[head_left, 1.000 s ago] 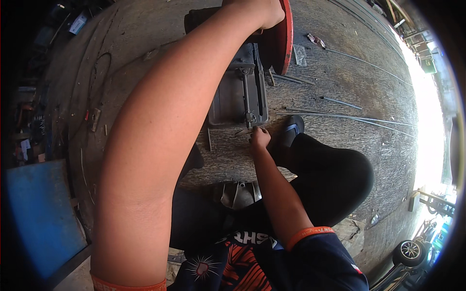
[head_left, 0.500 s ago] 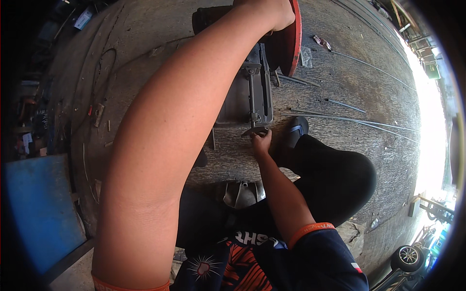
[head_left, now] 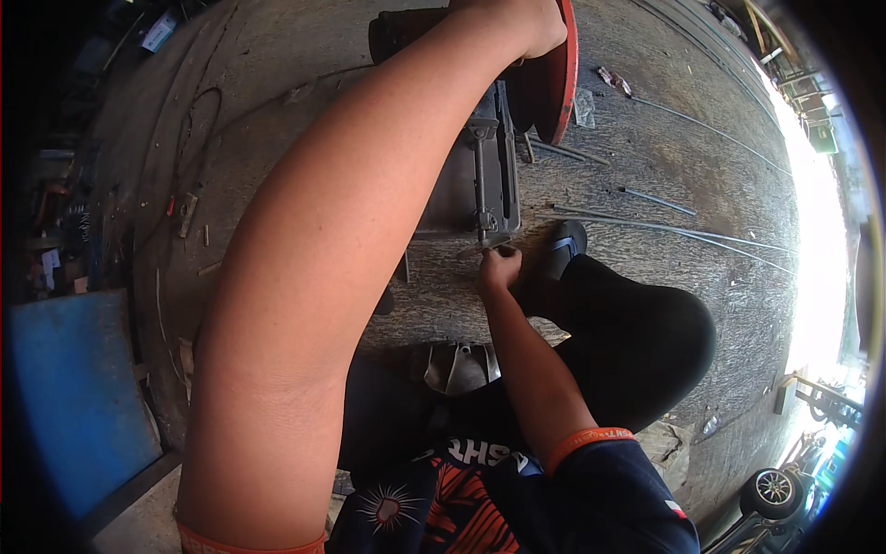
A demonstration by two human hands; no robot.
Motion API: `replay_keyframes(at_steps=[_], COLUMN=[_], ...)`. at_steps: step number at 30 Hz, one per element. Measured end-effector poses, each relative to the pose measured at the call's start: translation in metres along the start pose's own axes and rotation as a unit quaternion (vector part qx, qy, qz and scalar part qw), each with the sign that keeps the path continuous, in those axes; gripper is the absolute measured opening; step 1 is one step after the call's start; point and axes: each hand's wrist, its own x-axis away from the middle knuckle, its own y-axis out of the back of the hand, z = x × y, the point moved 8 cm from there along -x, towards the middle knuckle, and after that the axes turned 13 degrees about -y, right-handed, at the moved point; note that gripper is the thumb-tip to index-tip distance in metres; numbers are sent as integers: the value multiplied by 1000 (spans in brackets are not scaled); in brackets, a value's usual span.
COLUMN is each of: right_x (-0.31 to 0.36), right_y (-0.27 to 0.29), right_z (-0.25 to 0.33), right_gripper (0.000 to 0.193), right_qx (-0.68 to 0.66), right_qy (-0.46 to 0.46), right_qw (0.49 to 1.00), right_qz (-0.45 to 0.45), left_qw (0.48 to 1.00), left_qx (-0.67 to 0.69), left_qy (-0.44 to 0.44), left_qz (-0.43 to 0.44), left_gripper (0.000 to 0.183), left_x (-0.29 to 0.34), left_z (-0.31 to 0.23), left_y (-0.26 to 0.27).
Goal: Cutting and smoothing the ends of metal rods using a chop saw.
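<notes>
A cut-off saw with a red-edged disc-shaped guard [head_left: 567, 74] stands on the floor ahead of me. My left hand [head_left: 543, 30] rests against the guard at the top of the view; its fingers are hidden behind the wrist and the frame's edge. Nearer to me, a threaded clamp screw [head_left: 479, 175] runs along the saw's dark metal base [head_left: 449, 198]. At the screw's near end, my right hand [head_left: 500, 269] is closed on the small crank handle [head_left: 475, 249], which looks smeared by motion.
Thin metal rods [head_left: 637, 224] lie on the worn floor to the right, near my sandalled foot [head_left: 570, 242]. A metal part [head_left: 459, 367] sits between my legs. At left stands a blue panel [head_left: 83, 397]; a wheel [head_left: 773, 491] shows at lower right.
The crank handle has turned in my right hand, which has tilted slightly. My left hand and the red guard have shifted a little to the right.
</notes>
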Motion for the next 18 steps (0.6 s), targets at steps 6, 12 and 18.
replay_keyframes(at_steps=[6, 12, 18], right_x=[41, 22, 35], right_y=[-18, -43, -44], right_z=[69, 70, 80], right_gripper=[56, 55, 37], right_qx=[263, 410, 367], right_qy=[297, 219, 308], right_qw=[915, 885, 878], right_qz=[-74, 18, 21], left_qw=[994, 998, 999], left_qx=[38, 23, 24], left_qy=[9, -3, -6], left_qz=[98, 52, 32], left_gripper=[48, 49, 49], left_x=[-1, -3, -4], left_z=[1, 2, 3], left_y=[-9, -9, -7])
